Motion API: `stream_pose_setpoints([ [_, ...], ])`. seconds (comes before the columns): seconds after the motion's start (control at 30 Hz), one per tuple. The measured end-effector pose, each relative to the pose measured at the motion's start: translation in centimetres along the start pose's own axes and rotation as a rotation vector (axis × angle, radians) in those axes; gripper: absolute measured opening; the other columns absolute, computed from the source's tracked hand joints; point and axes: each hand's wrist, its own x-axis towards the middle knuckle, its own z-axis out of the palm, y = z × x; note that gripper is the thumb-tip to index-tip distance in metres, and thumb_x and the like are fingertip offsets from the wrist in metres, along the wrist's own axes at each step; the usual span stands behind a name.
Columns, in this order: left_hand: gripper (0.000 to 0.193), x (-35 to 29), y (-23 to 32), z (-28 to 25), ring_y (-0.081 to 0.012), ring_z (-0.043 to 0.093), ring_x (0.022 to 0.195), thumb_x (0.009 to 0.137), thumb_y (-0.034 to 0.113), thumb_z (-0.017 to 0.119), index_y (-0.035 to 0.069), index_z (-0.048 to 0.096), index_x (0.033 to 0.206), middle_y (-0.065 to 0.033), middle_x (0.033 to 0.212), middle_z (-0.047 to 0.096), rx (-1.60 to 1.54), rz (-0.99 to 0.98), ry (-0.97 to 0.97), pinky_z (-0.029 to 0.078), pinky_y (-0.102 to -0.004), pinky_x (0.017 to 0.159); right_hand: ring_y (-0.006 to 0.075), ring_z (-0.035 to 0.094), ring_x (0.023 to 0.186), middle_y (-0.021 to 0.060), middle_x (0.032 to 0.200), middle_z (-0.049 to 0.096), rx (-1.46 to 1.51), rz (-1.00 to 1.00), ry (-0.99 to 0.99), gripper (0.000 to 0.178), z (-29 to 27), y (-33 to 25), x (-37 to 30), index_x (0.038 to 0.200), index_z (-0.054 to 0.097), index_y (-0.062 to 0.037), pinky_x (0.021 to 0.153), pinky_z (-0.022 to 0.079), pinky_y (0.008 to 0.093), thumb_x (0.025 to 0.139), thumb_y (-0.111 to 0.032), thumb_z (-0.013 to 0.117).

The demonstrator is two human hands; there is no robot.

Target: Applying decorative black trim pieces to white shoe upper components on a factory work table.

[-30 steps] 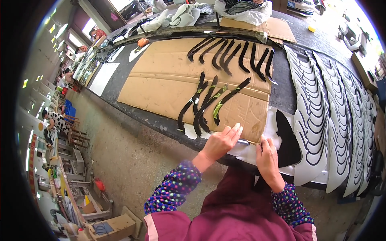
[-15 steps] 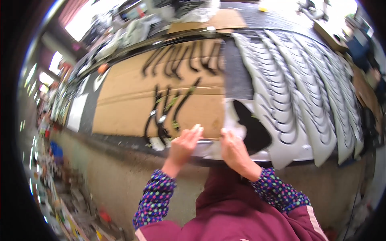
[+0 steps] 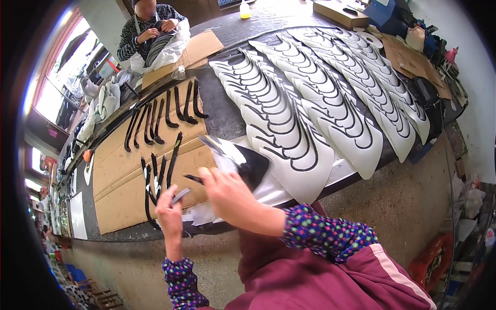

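Note:
My left hand [image 3: 168, 213] is closed in a pinch on a short grey strip [image 3: 181, 195], over the table's front edge. To its right, my right hand [image 3: 230, 199] is also closed, and a short black strip [image 3: 193, 179] sticks out from its fingertips. Just beyond the right hand lies a black and white cut piece [image 3: 250, 168], partly smeared by motion. Several curved black strips [image 3: 174, 160] rest on brown cardboard [image 3: 121, 178] beside my hands, some with small whitish patches. A further row of black strips [image 3: 157, 121] lies farther back on it.
Overlapping white curved panels [image 3: 315, 150] with black arcs cover the table's right side in several rows. Across the table a person [image 3: 150, 31] handles dark material. A yellow bottle [image 3: 245, 10] and a cardboard box [image 3: 341, 13] stand at the back. A red crate [image 3: 433, 263] is on the floor at right.
The view has swung, bringing the co-worker and more of the right side into sight. My hands were side by side at the table edge; now a grey strip shows in the left and a black one in the right.

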Motion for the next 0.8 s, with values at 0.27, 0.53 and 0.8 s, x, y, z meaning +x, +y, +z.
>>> stream_pose_setpoints([
  [0.27,0.047,1.8,0.1,0.1,-0.0298,0.044,0.127,0.087,0.006,0.063,0.007,0.057,0.134,-0.0114,0.14,0.049,0.361,-0.048,0.266,0.037,-0.0392,0.105,0.0278,0.067,0.089,0.0227,0.094,0.065,1.354,0.382,-0.042,0.033,4.3,3.3,7.5,0.111,0.05,0.0088,0.081,0.053,0.0398,0.093,-0.017,0.064],
  [0.53,0.014,0.5,12.5,5.9,-0.0218,0.056,0.11,0.085,-0.003,0.058,0.003,0.062,0.098,-0.0097,0.113,0.062,-0.406,0.008,0.132,0.042,-0.033,0.097,0.0386,0.061,0.089,0.0231,0.094,0.062,0.247,0.245,0.19,0.044,-0.9,10.7,-1.8,0.124,0.047,0.0075,0.077,0.049,0.0405,0.089,-0.009,0.066],
  [0.8,0.065,11.7,14.1,19.9,-0.0271,0.054,0.113,0.074,0.02,0.077,-0.005,0.049,0.126,-0.0209,0.122,0.054,-0.57,-0.251,-0.288,0.044,-0.0352,0.096,0.0386,0.06,0.1,0.0241,0.111,0.06,0.25,0.324,0.023,0.052,-3.7,7.7,-7.3,0.13,0.042,0.0082,0.087,0.049,0.0421,0.084,0.0,0.064],
])
